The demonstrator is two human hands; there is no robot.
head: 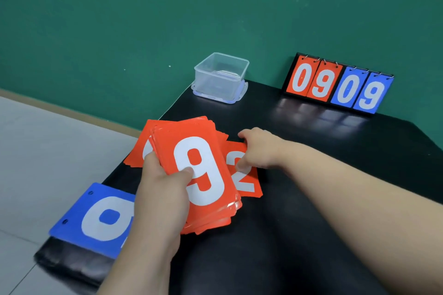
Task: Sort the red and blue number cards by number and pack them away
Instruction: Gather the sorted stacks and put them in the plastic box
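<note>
Left hand (pixel 163 189) grips red stack (pixel 206 175), 9 on top. Right hand (pixel 261 148) pinches red 2 card (pixel 248 188). Clear box (pixel 220 76) stands open, lid (pixel 241 96) beneath.

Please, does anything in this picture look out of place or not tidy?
Yes. The blue card lies at the near left edge of the table and hangs partly over the floor, so it could slip off. The red stack in the left hand is unevenly fanned.
</note>
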